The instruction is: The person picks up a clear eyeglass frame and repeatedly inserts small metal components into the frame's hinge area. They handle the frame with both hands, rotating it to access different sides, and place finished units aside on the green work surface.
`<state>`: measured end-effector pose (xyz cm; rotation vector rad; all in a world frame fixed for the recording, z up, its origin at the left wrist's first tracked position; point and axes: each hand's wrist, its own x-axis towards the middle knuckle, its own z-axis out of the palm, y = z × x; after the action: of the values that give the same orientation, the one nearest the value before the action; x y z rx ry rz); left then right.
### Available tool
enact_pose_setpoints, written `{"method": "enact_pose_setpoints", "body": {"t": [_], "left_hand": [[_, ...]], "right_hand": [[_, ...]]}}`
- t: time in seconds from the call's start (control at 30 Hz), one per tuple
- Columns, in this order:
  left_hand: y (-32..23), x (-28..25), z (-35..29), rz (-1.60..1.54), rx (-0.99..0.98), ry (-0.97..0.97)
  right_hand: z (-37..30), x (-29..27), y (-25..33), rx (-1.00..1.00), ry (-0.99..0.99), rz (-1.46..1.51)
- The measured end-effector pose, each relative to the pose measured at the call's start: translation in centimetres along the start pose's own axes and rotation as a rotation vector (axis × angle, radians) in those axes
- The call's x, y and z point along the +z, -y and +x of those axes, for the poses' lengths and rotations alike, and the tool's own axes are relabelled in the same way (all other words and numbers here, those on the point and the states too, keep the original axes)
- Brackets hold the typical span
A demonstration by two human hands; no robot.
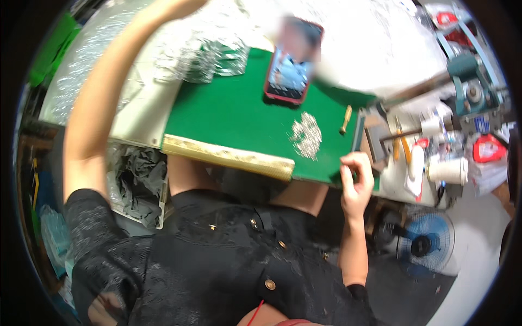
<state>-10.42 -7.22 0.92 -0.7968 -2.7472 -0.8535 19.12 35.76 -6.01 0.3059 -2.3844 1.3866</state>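
Observation:
My right hand [356,179] rests at the near right edge of a green mat [234,114], its fingers curled toward the thumb. Whatever they hold, if anything, is hidden. A small heap of tiny silvery pieces [308,137] lies on the mat, left of that hand. Just beyond the hand is a small brass-coloured tool [346,119]. My left arm stretches far forward, and my left hand [187,4] is cut off at the upper edge, so its fingers do not show. Nearest to it is crumpled clear plastic [217,57]. A phone [291,70] in a red case lies at the mat's far side.
A gold-coloured strip [228,156] runs along the near table edge. At right stand a small vise [472,89], orange-handled pliers [402,144] and a white thread spool [448,170]. A blue fan [427,242] is on the floor. Dark cloth fills a bin [161,209] at lower left.

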Motion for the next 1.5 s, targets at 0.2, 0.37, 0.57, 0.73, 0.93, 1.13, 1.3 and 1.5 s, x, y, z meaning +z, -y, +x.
{"method": "enact_pose_setpoints", "body": {"t": [0.2, 0.37, 0.57, 0.73, 0.93, 1.13, 1.3, 1.5], "left_hand": [[-7.9, 0.8, -3.1, 0.536, 0.132, -0.080], [-10.4, -3.7, -2.4, -0.011, -0.147, -0.161], [-11.1, -3.3, -9.0, -0.563, -0.127, -0.312], [-11.1, -0.4, -15.0, -1.341, -0.201, -0.254], [-17.4, 4.9, -17.1, -1.161, -0.137, -0.350], [-18.6, 6.7, -18.7, -0.917, -0.051, -0.175], [-20.2, 8.6, -19.2, -0.823, 0.191, -0.014], [-25.8, 12.3, -15.8, -0.948, 0.105, 0.107]], "right_hand": [[0.8, 0.2, -0.8, 0.066, 0.201, -0.128], [0.7, 0.7, -1.4, -0.013, 0.245, -0.254], [1.1, 1.9, -0.6, 0.070, 0.237, -0.233], [1.2, 2.7, -0.4, 0.029, 0.214, -0.274], [1.5, 2.7, -0.7, -0.019, 0.237, -0.414], [1.0, 2.4, 0.0, -0.047, 0.290, -0.505], [0.6, 2.0, -0.3, -0.113, 0.272, -0.430], [3.6, -0.2, 5.0, -0.259, 0.132, 0.067]]}}
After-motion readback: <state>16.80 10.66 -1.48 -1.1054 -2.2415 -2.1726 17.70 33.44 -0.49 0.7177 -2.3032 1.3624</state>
